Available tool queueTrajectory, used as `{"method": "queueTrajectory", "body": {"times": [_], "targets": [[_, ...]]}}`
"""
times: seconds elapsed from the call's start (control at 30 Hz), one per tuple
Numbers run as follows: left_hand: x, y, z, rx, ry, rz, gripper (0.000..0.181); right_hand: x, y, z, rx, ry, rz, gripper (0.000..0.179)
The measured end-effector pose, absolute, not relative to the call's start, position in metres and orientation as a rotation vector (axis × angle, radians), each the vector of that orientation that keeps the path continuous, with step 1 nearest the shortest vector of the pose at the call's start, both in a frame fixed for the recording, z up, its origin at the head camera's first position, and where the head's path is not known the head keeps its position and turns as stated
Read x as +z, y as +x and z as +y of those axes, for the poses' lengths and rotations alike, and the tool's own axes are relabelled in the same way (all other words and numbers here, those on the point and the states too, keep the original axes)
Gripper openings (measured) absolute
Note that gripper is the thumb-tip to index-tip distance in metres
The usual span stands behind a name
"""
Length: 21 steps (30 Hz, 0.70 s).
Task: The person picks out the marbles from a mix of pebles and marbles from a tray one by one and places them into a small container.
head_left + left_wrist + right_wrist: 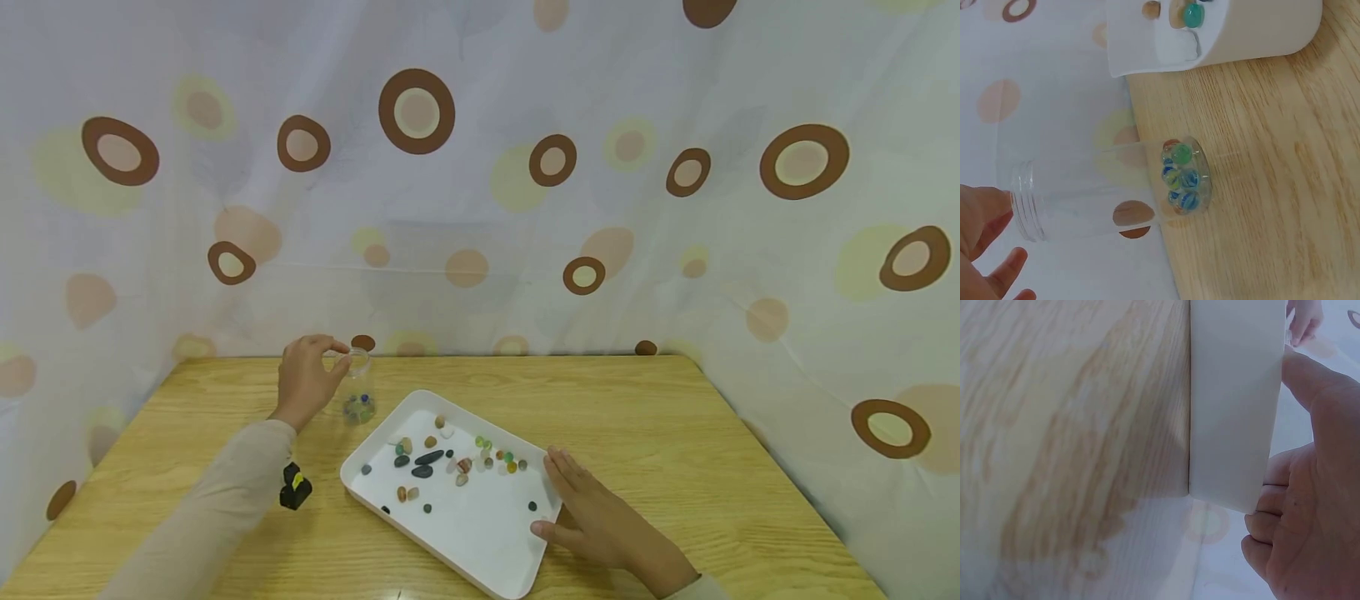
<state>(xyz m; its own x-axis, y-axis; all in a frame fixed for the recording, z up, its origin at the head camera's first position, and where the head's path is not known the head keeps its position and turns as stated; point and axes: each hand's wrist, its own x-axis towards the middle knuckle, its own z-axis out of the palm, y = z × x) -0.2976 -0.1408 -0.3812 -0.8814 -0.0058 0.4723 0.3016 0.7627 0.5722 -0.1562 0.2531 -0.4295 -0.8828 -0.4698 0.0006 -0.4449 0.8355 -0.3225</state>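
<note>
Dropping marbles [1181, 153] into the jar [358, 383] at the left grip's [307, 381] fingertips, whether pinching I cannot tell, seems in hand; next probably calls for fetching more from the tray [480, 533] against the spread right grip [597, 518].

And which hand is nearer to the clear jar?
The left hand: it is right at the mouth of the clear jar. The right hand is farther off, at the right edge of the white tray.

The tray [480, 533] is white, the jar [1097, 187] clear, the backdrop [480, 196] ringed in brown.
</note>
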Motion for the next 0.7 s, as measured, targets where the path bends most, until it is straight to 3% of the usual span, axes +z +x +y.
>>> {"method": "queueTrajectory", "body": {"times": [0.27,0.7], "targets": [[-0.375,-0.296,-0.104,-0.762,-0.524,-2.357,0.014,-0.43,-0.156,0.253,-0.487,-0.732,2.932,0.092],[-0.378,-0.279,-0.031,-0.445,-1.251,-2.475,0.014,-0.429,-0.156,0.254,-0.475,-0.744,2.94,0.092]]}}
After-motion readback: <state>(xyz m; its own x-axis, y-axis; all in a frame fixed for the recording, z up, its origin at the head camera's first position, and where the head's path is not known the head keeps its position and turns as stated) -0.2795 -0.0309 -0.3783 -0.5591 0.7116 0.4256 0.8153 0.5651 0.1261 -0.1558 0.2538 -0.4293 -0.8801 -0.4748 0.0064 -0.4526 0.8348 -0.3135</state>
